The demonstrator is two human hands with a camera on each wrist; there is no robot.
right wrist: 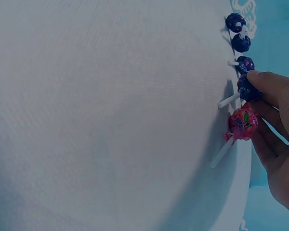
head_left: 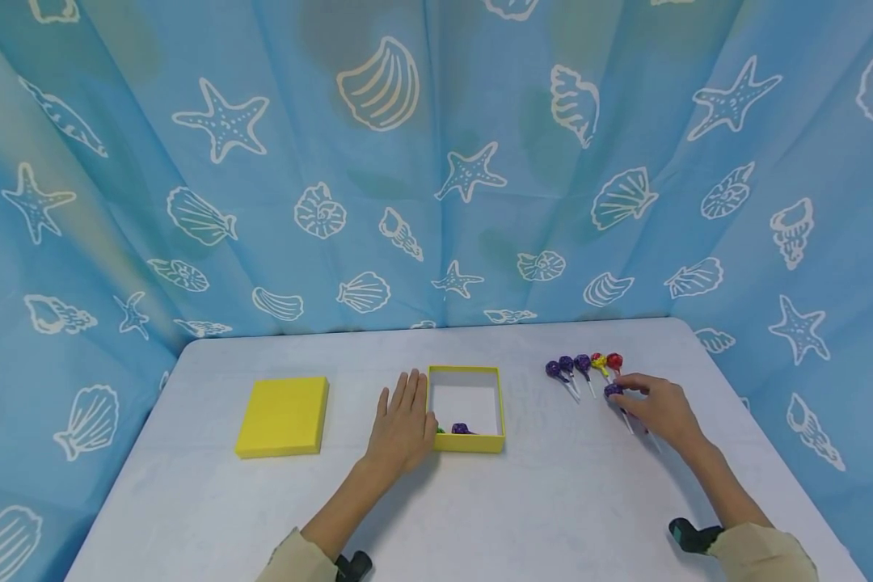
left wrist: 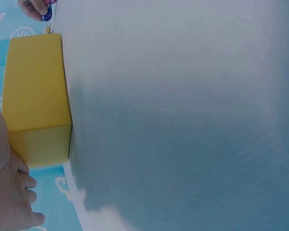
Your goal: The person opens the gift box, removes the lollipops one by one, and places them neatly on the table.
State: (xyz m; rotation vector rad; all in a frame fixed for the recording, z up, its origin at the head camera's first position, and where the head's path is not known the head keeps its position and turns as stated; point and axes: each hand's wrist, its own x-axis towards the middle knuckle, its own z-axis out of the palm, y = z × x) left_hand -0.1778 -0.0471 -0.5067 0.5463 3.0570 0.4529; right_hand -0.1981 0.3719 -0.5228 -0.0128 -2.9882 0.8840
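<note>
My left hand [head_left: 404, 428], its fingers straight, rests along the left side of an open yellow box [head_left: 473, 444]. Inside that box lie a purple-wrapped lollipop [head_left: 461, 428] and a bit of a green one, mostly hidden behind the thumb. On the right, my right hand [head_left: 658, 411] pinches a purple lollipop [right wrist: 249, 89] by its head between thumb and fingers, stick slanting down. Close below it in the right wrist view is a pink lollipop [right wrist: 243, 123], near the fingers; I cannot tell whether the hand holds it too.
Beyond the right hand, several lollipops lie in a row, among them a purple one [head_left: 582, 363], a yellow one [head_left: 600, 361] and a red one [head_left: 614, 361]. A yellow lid [head_left: 282, 417] lies at the left. A blue shell-print curtain [head_left: 422, 178] hangs behind the white table [head_left: 524, 517].
</note>
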